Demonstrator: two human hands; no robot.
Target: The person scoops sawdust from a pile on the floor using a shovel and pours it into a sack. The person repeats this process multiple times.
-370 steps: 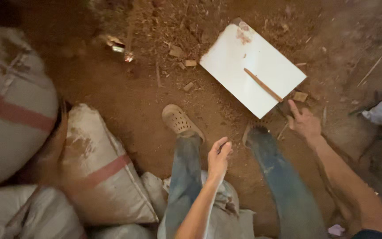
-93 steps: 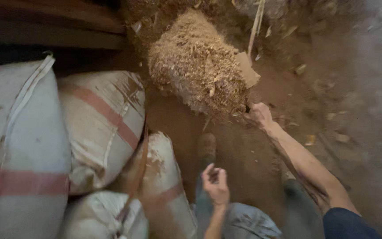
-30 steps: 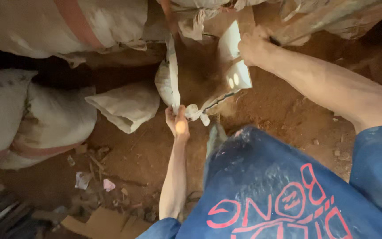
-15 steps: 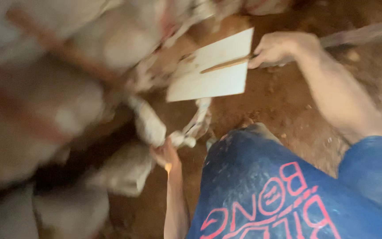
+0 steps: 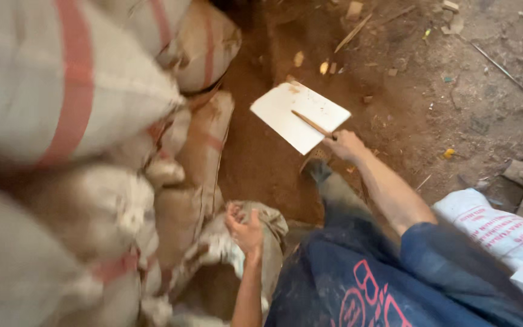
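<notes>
Gripping a white scoop board (image 5: 299,115) by its stick handle, right hand (image 5: 346,145) holds it level at 12 o'clock; left hand (image 5: 246,227) clenches the open sack mouth (image 5: 267,221), keeping it spread.

Dim warm light, blurred left edge

A flat white board (image 5: 299,116) with a thin wooden handle (image 5: 311,123) running across its face hangs tilted above the reddish dirt, held at the handle's near end. Its surface is smudged with brown dust (mostly toward the far corner). Lower down, an open, crumpled sack mouth (image 5: 261,219), greyish-white and dirty, is gripped at its rim beside the stacked sacks.
</notes>
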